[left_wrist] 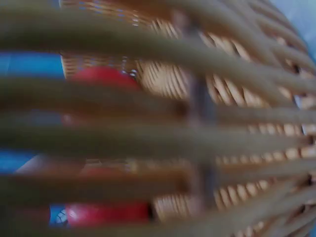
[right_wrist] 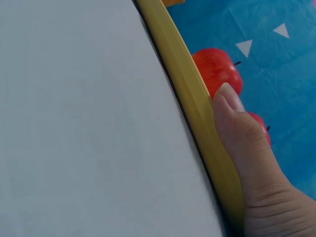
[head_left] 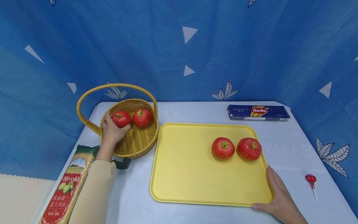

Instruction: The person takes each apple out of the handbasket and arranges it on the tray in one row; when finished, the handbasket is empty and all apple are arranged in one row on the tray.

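Inside the wicker basket (head_left: pixel 137 143), my left hand (head_left: pixel 113 130) grips a red apple (head_left: pixel 121 119), thumb on its near right side and fingers at its left. A second apple (head_left: pixel 142 118) lies beside it in the basket. The left wrist view is mostly filled by blurred basket weave (left_wrist: pixel 237 113), with red apple (left_wrist: pixel 106 212) showing through the gaps. My right hand (head_left: pixel 281 197) holds the near right corner of the yellow tray (head_left: pixel 195 174), its thumb (right_wrist: pixel 242 133) against the rim. Two more apples (head_left: pixel 222 148) (head_left: pixel 249 149) stand on the tray's right side.
A blue spaghetti box (head_left: pixel 258 112) lies behind the tray at the right. A pasta packet (head_left: pixel 67 186) lies at the left, beside my left sleeve. A red lollipop (head_left: pixel 311 180) is right of my right hand. The basket's tall handle (head_left: pixel 120 85) arches above it.
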A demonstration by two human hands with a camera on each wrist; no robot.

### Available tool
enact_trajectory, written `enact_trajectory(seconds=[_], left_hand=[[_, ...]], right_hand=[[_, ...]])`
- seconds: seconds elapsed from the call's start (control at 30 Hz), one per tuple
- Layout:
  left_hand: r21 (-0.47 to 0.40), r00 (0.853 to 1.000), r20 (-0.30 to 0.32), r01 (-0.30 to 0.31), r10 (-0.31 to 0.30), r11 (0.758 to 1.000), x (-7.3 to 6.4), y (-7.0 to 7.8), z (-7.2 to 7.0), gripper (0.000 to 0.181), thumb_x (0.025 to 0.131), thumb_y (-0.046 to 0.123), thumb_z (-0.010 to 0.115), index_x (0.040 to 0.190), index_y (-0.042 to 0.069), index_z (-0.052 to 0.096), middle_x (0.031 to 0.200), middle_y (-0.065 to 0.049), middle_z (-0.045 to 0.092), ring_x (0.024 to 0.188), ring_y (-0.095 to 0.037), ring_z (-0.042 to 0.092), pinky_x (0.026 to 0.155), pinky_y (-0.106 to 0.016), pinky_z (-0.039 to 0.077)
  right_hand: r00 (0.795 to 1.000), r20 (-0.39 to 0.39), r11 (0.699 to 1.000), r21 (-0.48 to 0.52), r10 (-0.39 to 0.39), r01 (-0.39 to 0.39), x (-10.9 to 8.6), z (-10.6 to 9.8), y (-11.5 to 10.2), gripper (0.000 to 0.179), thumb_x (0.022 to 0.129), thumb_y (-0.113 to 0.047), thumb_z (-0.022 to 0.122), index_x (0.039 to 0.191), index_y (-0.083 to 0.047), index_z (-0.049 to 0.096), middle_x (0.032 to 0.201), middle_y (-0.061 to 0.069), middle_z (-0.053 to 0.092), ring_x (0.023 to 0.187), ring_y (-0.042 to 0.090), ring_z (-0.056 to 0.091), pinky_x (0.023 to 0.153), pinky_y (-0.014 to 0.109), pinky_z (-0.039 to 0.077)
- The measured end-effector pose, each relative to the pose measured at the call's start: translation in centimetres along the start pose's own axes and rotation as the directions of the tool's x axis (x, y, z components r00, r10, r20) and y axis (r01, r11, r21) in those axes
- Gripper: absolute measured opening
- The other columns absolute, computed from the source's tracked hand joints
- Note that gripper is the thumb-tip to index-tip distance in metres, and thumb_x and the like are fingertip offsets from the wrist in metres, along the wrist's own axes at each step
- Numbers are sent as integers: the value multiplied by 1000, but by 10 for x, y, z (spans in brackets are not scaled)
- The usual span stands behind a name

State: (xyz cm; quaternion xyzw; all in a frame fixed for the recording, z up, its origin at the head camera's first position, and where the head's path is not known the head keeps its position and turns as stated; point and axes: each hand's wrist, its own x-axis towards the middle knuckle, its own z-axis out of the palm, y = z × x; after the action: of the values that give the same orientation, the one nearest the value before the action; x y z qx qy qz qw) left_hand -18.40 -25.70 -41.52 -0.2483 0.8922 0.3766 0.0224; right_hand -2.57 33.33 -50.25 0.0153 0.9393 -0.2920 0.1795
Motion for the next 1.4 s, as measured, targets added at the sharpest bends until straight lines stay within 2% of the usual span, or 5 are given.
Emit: enact_trajectory(seconds=[0.4, 0.53, 0.73, 1.03, 1.4], left_hand=[[18, 1000, 18, -1, 0, 1000, 6, -5, 6, 106, 88, 37, 70, 158, 14, -7, 155, -30, 2, 141, -53, 23, 109, -68, 35], [2, 1000, 26, -11, 11, 1000, 8, -6, 8, 104, 89, 34, 71, 156, 11, -4, 156, -29, 8, 141, -51, 25, 110, -66, 35], [-53, 1000, 9, -7, 8, 999, 8, -6, 9, 99, 89, 23, 72, 154, 12, -2, 157, -27, 17, 144, -48, 26, 112, -63, 34], [24, 999, -13, -48, 48, 999, 9, -8, 10, 100, 88, 27, 72, 159, 15, 3, 153, -31, 16, 139, -51, 28, 108, -67, 37], [-23, 997, -43, -70, 69, 997, 8, -7, 8, 102, 83, 23, 78, 157, 10, 8, 157, -24, 27, 142, -45, 30, 111, -63, 36]], right_hand=[[1000, 4, 1000, 10, 17, -17, 0, 0, 1, 145, 68, -55, 84, 153, -12, -25, 161, 31, -7, 137, 53, 10, 98, 80, 25], [1000, -2, 1000, 11, 9, -9, -1, 1, 1, 144, 69, -55, 84, 153, -14, -25, 162, 31, -7, 138, 53, 10, 98, 80, 25], [1000, 1, 1000, 3, 14, -14, -1, 1, 2, 145, 68, -56, 84, 153, -12, -25, 161, 31, -6, 138, 53, 11, 98, 80, 26], [1000, -7, 1000, -13, 11, -11, 0, 1, 2, 145, 68, -57, 83, 153, -11, -25, 161, 32, -5, 136, 53, 12, 98, 80, 27], [1000, -18, 1000, 10, -6, 6, 0, 1, 1, 142, 70, -53, 84, 154, -12, -23, 162, 30, -6, 137, 52, 11, 98, 80, 26]])
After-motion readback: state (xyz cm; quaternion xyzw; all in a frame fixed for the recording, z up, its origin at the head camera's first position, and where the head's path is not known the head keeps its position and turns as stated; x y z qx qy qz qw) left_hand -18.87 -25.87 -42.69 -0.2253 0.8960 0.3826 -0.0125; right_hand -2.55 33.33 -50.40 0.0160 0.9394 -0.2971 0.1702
